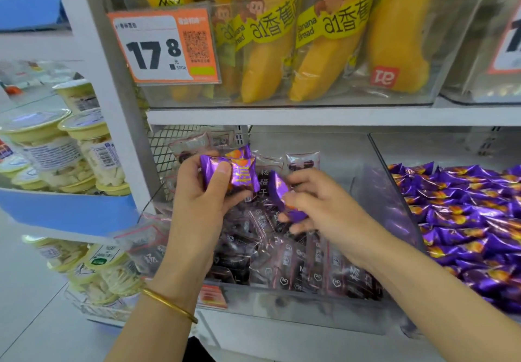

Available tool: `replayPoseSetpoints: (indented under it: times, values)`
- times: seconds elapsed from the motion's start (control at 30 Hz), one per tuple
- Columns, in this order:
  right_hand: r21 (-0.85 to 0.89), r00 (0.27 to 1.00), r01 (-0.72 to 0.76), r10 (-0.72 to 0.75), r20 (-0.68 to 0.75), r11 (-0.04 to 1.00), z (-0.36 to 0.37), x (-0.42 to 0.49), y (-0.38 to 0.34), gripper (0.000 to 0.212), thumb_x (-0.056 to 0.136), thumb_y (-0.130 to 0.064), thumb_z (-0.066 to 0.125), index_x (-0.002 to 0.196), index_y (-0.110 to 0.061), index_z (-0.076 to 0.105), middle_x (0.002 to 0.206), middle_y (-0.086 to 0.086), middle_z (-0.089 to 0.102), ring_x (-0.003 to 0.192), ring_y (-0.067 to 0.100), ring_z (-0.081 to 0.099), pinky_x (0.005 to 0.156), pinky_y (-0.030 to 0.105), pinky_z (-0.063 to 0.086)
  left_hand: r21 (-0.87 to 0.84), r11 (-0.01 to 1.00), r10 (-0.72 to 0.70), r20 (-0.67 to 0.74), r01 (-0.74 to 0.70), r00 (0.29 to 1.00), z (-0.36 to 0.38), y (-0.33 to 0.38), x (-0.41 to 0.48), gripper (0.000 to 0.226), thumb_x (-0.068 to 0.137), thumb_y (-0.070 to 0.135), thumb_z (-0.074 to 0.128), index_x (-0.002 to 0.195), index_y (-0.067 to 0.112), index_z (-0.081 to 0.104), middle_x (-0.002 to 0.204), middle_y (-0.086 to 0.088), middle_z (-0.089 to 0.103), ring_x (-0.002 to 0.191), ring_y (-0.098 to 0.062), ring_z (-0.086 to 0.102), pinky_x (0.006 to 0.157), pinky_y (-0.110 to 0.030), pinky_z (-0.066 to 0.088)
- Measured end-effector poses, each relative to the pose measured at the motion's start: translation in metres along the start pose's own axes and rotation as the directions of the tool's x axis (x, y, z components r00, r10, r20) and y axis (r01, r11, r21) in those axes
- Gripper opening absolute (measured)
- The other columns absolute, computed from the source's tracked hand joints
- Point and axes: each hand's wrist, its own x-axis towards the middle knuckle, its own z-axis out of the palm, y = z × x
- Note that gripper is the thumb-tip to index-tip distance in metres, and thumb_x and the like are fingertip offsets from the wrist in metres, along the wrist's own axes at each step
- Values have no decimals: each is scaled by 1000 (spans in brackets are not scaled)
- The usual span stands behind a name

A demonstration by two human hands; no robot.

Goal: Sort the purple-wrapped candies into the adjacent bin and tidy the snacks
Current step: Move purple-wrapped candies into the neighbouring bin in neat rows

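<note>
Left hand (203, 203) grips one purple candy (229, 174) and right hand (321, 206) pinches another candy (284, 200) above the dark snacks (282, 265), likely bound for the purple bin (437, 150).

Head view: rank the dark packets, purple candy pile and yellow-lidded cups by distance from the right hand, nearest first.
1. Dark packets, directly under the right hand.
2. Purple candy pile, next bin to the right.
3. Yellow-lidded cups, far-left shelf.
</note>
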Motion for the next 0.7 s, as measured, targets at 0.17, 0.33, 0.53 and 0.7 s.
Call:
replayPoseSetpoints:
  times: [0.17,0.33,0.53,0.7]
  values:
    - [434,989,-36,93,-112,900,-18,-40,-6,23,95,-24,47,94,-3,57,72,17,65,47,19,50,37,22,34,68,995,-77,81,71,994,24,-7,-19,17,93,4,49,105,16,51,99,-12,57,77,-13,66,60,-24,57]
    - [43,993,74,-69,-100,996,-45,-70,-12,13,84,-11,63,96,-15,64,72,0,65,56,19,58,46,23,45,-4,973,-222,277,233,935,61,-8,-41,21,93,2,49,112,12,52,102,-13,60,77,-12,67,66,-27,58]
    - [-370,939,217,-297,-174,903,-101,-101,-16,36,75,-7,72,89,-40,68,89,-10,53,62,-1,57,43,17,45,-131,869,-353,513,477,783,101,1,-60,21,97,3,41,106,9,58,100,-10,65,83,-19,65,72,-31,59]
    - [-351,915,259,-345,-208,900,-143,-127,-12,42,68,-2,78,85,-36,62,87,-1,60,60,5,57,52,21,48,-77,937,-254,517,340,817,134,5,-76,23,96,7,41,101,13,63,94,-3,68,78,-11,63,74,-27,57]
